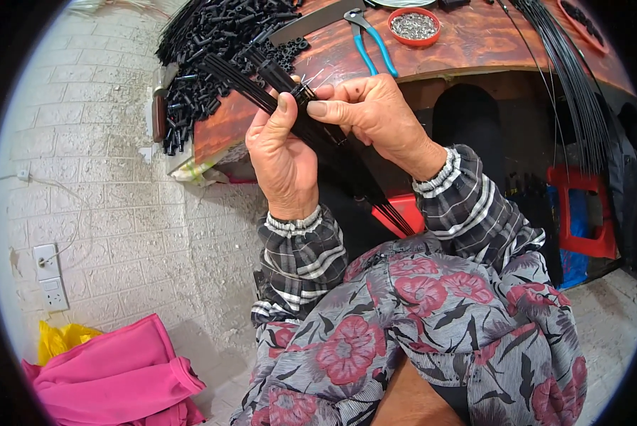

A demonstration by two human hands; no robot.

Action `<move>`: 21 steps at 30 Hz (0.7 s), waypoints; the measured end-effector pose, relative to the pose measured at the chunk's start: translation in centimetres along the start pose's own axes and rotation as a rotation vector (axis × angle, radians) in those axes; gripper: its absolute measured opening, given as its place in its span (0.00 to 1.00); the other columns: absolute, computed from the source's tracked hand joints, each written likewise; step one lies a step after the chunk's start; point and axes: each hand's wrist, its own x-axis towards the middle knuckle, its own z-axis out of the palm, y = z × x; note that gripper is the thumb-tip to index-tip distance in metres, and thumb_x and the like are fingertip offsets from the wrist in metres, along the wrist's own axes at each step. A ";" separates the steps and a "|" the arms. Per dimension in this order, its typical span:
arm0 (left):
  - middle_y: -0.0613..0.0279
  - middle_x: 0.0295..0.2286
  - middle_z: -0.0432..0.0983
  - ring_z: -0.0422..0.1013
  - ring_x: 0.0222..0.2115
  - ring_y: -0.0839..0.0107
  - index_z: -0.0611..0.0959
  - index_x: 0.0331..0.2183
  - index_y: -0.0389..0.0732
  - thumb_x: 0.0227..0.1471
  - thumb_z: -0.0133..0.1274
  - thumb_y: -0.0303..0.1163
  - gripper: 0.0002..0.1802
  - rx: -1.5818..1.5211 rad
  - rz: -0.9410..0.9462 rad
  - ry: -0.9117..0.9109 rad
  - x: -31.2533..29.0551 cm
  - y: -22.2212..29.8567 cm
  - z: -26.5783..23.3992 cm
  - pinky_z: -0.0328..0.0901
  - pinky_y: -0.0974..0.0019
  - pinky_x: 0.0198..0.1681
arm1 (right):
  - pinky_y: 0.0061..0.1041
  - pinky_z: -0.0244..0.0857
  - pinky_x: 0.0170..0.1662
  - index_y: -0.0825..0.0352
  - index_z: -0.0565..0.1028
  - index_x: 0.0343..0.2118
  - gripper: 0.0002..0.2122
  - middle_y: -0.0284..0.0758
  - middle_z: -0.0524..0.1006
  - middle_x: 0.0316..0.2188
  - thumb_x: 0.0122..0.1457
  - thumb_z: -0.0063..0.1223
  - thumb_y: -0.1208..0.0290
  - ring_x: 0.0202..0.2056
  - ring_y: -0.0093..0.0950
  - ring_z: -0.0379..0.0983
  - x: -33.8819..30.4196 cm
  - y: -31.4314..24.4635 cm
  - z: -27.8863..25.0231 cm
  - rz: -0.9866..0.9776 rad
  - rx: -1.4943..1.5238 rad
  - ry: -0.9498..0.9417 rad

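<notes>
Above my lap I hold a bundle of thin black rods (233, 79) that looks like umbrella ribs. It slants from upper left down to the right, towards my knees. A black tubular plastic fitting (271, 71) lies along its upper part. My left hand (286, 160) is closed round the bundle, thumb pressed near the fitting's lower end. At that same end my right hand (386, 117) pinches with thumb and forefinger. Whatever is between those fingertips is too small to make out. Short bright wire ends (315, 76) stick out beside the fitting.
On the reddish wooden table (467, 46) lie a heap of black plastic tubes (226, 32), a broad metal blade (315, 23), blue-handled pliers (382, 51) and a red dish (438, 30) of metal bits. Long black rods (574, 85) overhang at right, near a red stool (585, 245). Pink cloth (119, 373) lies lower left.
</notes>
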 end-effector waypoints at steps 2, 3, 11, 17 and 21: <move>0.60 0.31 0.73 0.69 0.31 0.73 0.74 0.35 0.32 0.47 0.50 0.25 0.11 -0.008 -0.006 -0.016 0.3 0.0 -0.5 0.63 0.72 0.38 | 0.09 0.45 0.12 0.70 0.75 0.25 0.11 0.23 0.67 0.12 0.46 0.59 0.66 0.11 0.08 0.55 0.2 -0.5 0.0 0.026 0.021 -0.009; 0.60 0.31 0.73 0.69 0.31 0.72 0.74 0.36 0.31 0.47 0.50 0.26 0.12 -0.015 -0.018 -0.027 0.4 0.0 -0.7 0.63 0.71 0.39 | 0.08 0.45 0.12 0.71 0.75 0.26 0.12 0.23 0.67 0.12 0.45 0.59 0.66 0.12 0.08 0.55 0.2 -0.7 0.1 0.059 0.045 -0.016; 0.62 0.32 0.72 0.67 0.31 0.75 0.74 0.36 0.31 0.49 0.50 0.31 0.14 0.036 0.031 0.034 -0.4 -0.3 -1.2 0.61 0.74 0.38 | 0.08 0.47 0.13 0.71 0.75 0.26 0.13 0.23 0.66 0.12 0.45 0.59 0.64 0.12 0.08 0.56 -0.1 -0.3 1.7 -0.052 0.007 -0.015; 0.64 0.30 0.71 0.66 0.30 0.78 0.75 0.35 0.32 0.50 0.50 0.36 0.15 0.096 0.041 0.179 -0.1 -0.2 -2.1 0.60 0.74 0.37 | 0.08 0.47 0.12 0.71 0.75 0.27 0.14 0.24 0.68 0.12 0.44 0.60 0.64 0.12 0.09 0.58 0.8 0.1 1.7 0.100 -0.010 -0.064; 0.62 0.30 0.72 0.67 0.30 0.75 0.75 0.34 0.32 0.50 0.49 0.37 0.16 -0.023 -0.026 0.202 0.1 -0.9 -2.6 0.61 0.72 0.37 | 0.08 0.46 0.12 0.71 0.75 0.26 0.14 0.26 0.68 0.12 0.41 0.62 0.65 0.12 0.10 0.60 1.1 0.8 1.3 0.156 0.049 -0.060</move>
